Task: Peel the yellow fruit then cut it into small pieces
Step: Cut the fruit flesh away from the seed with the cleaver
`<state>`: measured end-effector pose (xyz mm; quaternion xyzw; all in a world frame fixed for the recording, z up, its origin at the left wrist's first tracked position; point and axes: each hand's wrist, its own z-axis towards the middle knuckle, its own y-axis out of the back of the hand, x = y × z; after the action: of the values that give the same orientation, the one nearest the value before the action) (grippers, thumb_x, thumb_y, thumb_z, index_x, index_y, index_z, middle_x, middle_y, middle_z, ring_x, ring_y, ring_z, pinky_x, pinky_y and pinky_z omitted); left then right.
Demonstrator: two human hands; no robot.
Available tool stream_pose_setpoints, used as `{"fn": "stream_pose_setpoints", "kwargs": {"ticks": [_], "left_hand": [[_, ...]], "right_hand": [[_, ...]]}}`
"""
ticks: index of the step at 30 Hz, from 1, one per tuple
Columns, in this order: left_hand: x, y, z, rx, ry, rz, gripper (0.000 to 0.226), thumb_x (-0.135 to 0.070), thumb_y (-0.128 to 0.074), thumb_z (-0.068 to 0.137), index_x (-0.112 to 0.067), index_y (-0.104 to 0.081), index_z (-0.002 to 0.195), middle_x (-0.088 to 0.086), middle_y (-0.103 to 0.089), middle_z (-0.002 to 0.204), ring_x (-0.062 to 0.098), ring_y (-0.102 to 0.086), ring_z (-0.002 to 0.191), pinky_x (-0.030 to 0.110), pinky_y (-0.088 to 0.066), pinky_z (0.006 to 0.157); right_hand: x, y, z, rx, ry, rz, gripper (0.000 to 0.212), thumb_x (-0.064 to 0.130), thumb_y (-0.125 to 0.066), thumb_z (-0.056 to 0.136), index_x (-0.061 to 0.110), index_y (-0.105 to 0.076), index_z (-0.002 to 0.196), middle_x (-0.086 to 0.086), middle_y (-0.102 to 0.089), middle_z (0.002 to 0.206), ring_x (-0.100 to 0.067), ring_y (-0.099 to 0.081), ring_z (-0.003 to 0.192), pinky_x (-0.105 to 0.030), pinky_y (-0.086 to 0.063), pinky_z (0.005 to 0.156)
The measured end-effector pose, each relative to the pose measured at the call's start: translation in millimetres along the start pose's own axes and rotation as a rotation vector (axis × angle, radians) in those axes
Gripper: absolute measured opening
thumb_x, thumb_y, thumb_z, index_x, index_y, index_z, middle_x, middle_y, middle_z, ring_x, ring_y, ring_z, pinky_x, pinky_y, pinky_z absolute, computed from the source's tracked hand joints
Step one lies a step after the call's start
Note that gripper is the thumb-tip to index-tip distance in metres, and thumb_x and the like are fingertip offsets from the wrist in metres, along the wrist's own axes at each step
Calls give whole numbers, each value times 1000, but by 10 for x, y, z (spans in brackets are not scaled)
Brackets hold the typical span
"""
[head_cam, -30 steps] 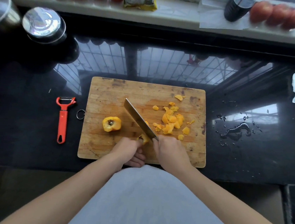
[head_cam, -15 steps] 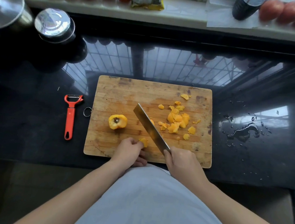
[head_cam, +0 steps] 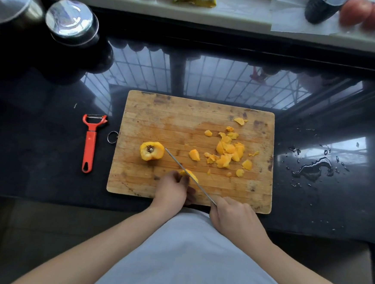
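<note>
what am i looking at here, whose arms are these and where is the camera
No machine here: a person wears a camera on their head, so you look down on their own two arms. On the dark countertop lies a wooden cutting board. The right hand grips a knife, seen edge-on. The left hand holds a piece of yellow fruit under the blade. On the board are also the fruit's core and a pile of cut pieces. A red peeler lies left of the board; spilled water is to its right.
</note>
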<state>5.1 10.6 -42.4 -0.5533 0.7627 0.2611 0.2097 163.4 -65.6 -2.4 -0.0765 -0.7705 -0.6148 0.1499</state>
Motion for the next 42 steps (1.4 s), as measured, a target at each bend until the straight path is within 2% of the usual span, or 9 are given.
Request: {"fn": "stream_pose_setpoints", "kwargs": {"ticks": [5,16,22,26,30,33,36,39,42], "left_hand": [[67,55,103,1,-72,152,38,-37,-41,107,-12,-67,93,9,-76,72,31,-75,68,55,-63,70],[2,101,166,50,-228,475,35,-48,-31,108,-22,-54,106,16,-69,87,42,-70,78,56,-59,77],[13,134,215,65,-241,493,33,-50,-32,107,-28,-54,98,11,-70,76,29,-72,60,50,-62,68],[-7,139,243,66,-226,462,30,-47,-34,106,-29,-54,93,9,-71,70,22,-70,48,49,-62,62],[-43,138,245,72,-172,472,44,-59,-31,97,-26,-60,102,13,-73,85,38,-74,76,54,-62,76],[-63,140,228,74,-157,475,50,-64,-30,92,-28,-62,106,13,-72,92,44,-71,89,56,-60,83],[-81,160,214,67,-149,467,43,-58,-32,92,-30,-64,99,11,-72,85,36,-73,77,52,-63,77],[-72,199,184,65,-129,514,37,-50,-34,90,-28,-64,86,6,-73,73,25,-73,62,47,-64,70],[-99,299,139,112,-77,578,36,-48,-35,86,-29,-65,84,0,-74,65,20,-73,58,44,-63,75]], "right_hand": [[-50,44,-59,-3,5,-4,26,5,-88,64,10,-63,67,-2,-51,48,-29,-45,31,-27,-28,30],[-29,81,54,119,-58,-57,51,4,-87,61,15,-38,57,1,-32,45,-30,-30,27,-22,-14,36],[-38,40,114,178,-88,-48,32,9,-76,79,11,-49,61,-1,-43,48,-30,-34,33,-23,-15,39],[-52,-51,166,158,-118,-41,27,17,-53,95,16,-39,73,3,-37,60,-30,-33,48,-29,-8,44],[-40,-134,259,198,-125,-37,25,18,-46,98,17,-35,76,-6,-55,69,-37,-53,58,-31,-8,44],[9,-152,332,178,-128,-31,30,17,-50,97,19,-33,72,1,-41,61,-27,-36,47,-28,-9,42],[45,-132,382,175,-134,-37,30,15,-54,94,18,-37,70,0,-44,56,-23,-25,43,-26,-8,41],[44,-104,438,143,-131,-44,28,17,-53,97,17,-41,71,-2,-50,58,-23,-30,43,-29,-13,39],[-2,-38,412,157,-107,-65,20,22,-47,100,19,-52,81,-3,-60,69,-29,-53,55,-35,-36,45]]}}
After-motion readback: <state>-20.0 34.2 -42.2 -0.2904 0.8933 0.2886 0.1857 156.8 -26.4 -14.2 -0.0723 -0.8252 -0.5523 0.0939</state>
